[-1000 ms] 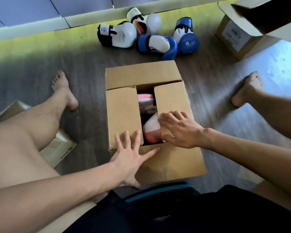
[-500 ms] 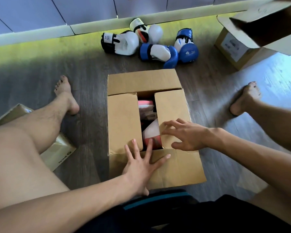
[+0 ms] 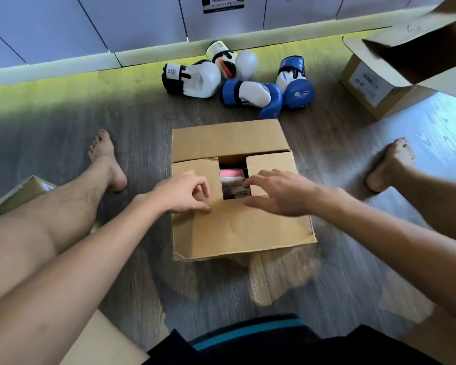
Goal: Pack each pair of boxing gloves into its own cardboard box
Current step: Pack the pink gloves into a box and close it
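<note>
A cardboard box (image 3: 237, 227) stands on the floor between my legs, its flaps folded nearly closed. Pink and white gloves (image 3: 232, 180) show through the small gap left in the top. My left hand (image 3: 184, 192) rests on the left side flap, fingers curled, thumb at the edge of the near flap. My right hand (image 3: 277, 191) lies over the right side flap, fingertips at the gap's edge. Beyond the box lie two white and black gloves (image 3: 195, 79) and two blue and white gloves (image 3: 250, 97) in a loose group on the floor.
An open cardboard box (image 3: 374, 83) with a raised flap stands at the far right. Another flattened box (image 3: 16, 193) lies under my left leg. My bare feet (image 3: 390, 164) rest on the wood floor either side. A wall with a pale skirting runs along the back.
The near flap has come up and over the opening, narrowing the gap. My left hand moved from the near flap up onto the left side flap; my right hand shifted further across the right flap.
</note>
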